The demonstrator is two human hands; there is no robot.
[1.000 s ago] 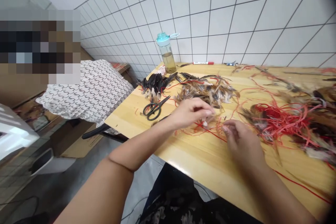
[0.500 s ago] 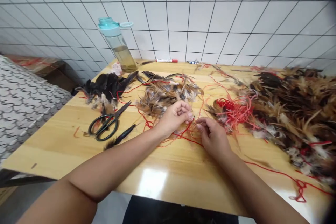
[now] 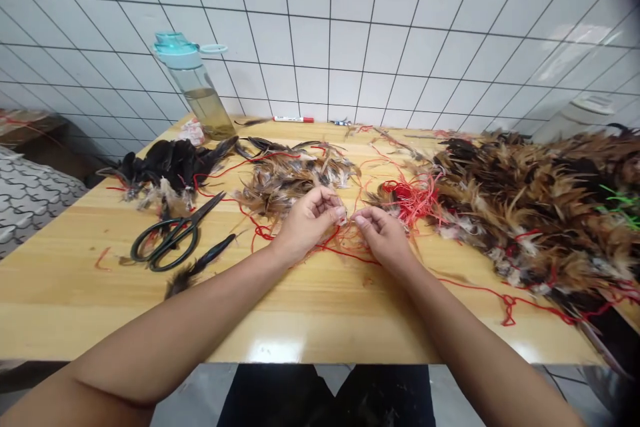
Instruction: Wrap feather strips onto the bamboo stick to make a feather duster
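In the middle of the table my two hands almost meet, fingertips a short gap apart. My left hand (image 3: 309, 221) is closed in a pinch, with a tiny pale and dark bit showing at the thumb tip, too small to name. Thumb and forefinger of my right hand (image 3: 384, 235) are also pressed together; what lies in them is hidden. Red string (image 3: 345, 253) runs under and between both hands. Just behind my left hand lies a pile of brown feathers (image 3: 275, 180). A tangle of red string (image 3: 413, 200) sits beyond my right hand.
Black-handled scissors (image 3: 167, 240) and a loose black feather (image 3: 200, 265) lie to the left, before black feathers (image 3: 173, 163). A water bottle (image 3: 203, 97) and a red marker (image 3: 293, 119) stand near the tiled wall. Bundled brown feathers (image 3: 530, 193) cover the right side.
The view has swung to the right, so the table's things appear further left and more of the feather bundle shows. My hands remain pinched close together over the red string.
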